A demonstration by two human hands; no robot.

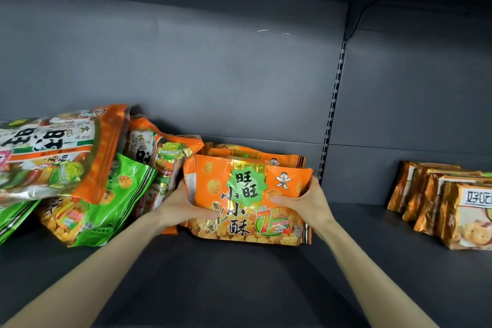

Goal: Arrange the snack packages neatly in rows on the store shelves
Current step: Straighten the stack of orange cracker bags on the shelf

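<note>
The orange snack bag [249,200] stands up on the dark shelf [239,274], at the front of a short row of the same orange bags [255,156]. The left hand [183,205] presses on its left side and the right hand [306,201] on its right side. Both hands are curled halfway, thumbs on the front, other fingers hidden behind. I think they squeeze from both sides so the bag stays straight and lines up with the ones behind it.

Just past the left hand is a messy heap: a green bag [106,200] lying down and a big mixed bag [50,152] tipped over on top. They likely need tidying next. Far past the right hand, brown packs [436,202] stand in a neat row.
</note>
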